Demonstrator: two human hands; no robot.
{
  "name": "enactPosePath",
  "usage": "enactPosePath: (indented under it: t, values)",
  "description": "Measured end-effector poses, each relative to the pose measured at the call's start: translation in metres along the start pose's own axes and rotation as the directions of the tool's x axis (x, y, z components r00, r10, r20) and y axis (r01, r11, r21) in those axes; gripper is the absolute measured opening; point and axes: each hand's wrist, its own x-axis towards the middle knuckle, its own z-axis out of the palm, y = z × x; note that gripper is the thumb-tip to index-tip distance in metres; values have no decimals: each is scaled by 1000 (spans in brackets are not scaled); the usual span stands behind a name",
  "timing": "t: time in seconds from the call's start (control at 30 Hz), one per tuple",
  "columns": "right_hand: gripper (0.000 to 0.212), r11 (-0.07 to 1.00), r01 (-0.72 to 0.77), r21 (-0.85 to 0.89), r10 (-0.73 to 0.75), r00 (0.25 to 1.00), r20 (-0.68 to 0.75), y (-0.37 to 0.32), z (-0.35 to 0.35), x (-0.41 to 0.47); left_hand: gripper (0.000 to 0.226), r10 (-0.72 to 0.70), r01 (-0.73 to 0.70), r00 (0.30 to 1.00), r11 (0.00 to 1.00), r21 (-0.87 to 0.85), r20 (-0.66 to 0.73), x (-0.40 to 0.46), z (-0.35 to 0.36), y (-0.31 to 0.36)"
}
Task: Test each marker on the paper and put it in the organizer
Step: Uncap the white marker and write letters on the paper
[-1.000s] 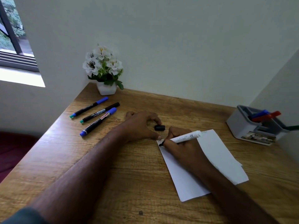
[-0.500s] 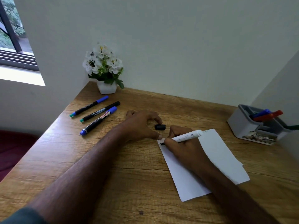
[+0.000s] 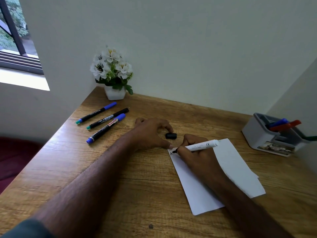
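Note:
My right hand (image 3: 197, 155) grips a white marker (image 3: 204, 145) with its black tip down on the top left corner of a white paper (image 3: 235, 169), where a small black mark shows. My left hand (image 3: 151, 133) rests on the wooden desk with its fingertips pressing the paper's corner. The marker's black cap (image 3: 171, 135) lies on the desk just beyond both hands. Three capped markers (image 3: 103, 122) lie side by side at the far left. A grey organizer (image 3: 257, 134) at the right holds a blue and a red marker.
A white pot of white flowers (image 3: 114, 74) stands in the desk's far left corner. Walls close the desk at the back and right. A window is at the upper left. The desk's left edge (image 3: 56, 134) drops off to a dark red surface.
The marker tip has traced a small black mark on the paper's corner. My left hand has stayed where it was.

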Motion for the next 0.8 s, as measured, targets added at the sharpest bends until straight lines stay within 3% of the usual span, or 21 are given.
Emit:
enactPosePath:
  t: [0.8]
  values:
    - [42,995,-94,-45,93,995,-21,-4,0,-1,51,6,-6,1000,1000,8,2,0,-1,2]
